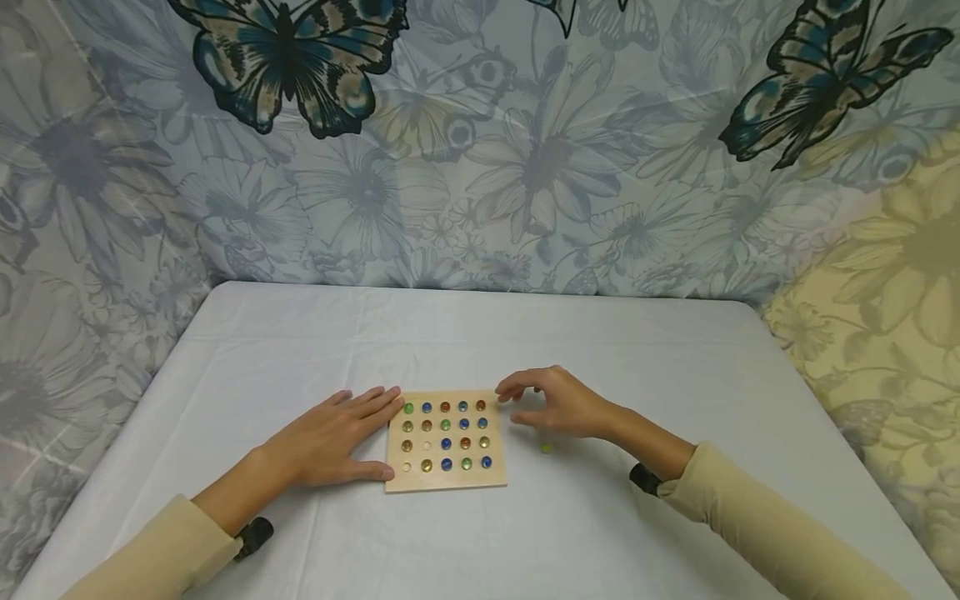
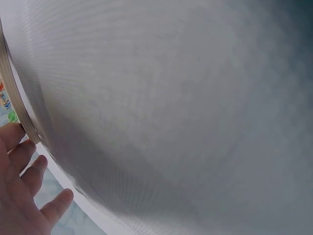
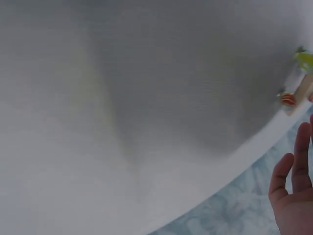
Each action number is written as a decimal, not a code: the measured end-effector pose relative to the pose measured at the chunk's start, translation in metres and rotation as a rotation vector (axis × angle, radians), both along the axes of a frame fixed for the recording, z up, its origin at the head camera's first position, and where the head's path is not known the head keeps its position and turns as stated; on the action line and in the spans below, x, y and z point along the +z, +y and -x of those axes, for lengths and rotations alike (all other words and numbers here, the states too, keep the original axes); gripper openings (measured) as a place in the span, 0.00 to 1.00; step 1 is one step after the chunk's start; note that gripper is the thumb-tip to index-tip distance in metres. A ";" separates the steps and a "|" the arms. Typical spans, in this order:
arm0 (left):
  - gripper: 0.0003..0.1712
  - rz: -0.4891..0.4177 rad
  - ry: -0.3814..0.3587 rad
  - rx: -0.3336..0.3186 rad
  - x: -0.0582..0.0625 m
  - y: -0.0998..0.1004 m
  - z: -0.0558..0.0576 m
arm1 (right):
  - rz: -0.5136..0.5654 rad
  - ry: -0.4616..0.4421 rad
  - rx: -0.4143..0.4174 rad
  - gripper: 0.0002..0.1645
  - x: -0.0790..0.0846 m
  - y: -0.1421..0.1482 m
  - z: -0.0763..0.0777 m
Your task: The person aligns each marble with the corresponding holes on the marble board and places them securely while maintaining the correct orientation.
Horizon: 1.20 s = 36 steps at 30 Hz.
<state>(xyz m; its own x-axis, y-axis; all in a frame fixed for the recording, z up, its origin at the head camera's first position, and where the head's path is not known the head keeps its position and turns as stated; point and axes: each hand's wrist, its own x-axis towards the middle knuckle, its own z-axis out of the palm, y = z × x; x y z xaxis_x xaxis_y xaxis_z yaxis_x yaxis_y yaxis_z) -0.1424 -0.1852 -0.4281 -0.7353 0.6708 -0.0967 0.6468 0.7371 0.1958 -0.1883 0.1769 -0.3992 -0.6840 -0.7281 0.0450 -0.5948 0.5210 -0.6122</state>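
A light wooden board (image 1: 447, 481) with rows of holes lies flat on the white table. Glass marbles in blue, green, amber and red-brown sit in most holes; two holes towards the lower left show bare wood. My left hand (image 1: 333, 442) rests along the board's left side, fingertips at its upper left corner and thumb at the lower left. Off the upper right corner hovers my right hand (image 1: 558, 403), thumb and fingers apart with no marble seen between them. A yellow-green marble (image 1: 545, 448) lies on the cloth below it. Close by is a red-striped marble (image 3: 288, 99), mostly hidden in the head view.
A white cloth (image 1: 622, 542) covers the table. Behind it hangs a floral curtain (image 1: 450, 208) with large butterflies, which also lines both sides. Dark wrist cameras (image 1: 255, 537) stick out below both sleeves.
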 end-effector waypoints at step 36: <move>0.57 0.007 -0.019 0.012 0.003 0.001 -0.002 | -0.014 -0.102 -0.038 0.16 -0.019 0.035 -0.005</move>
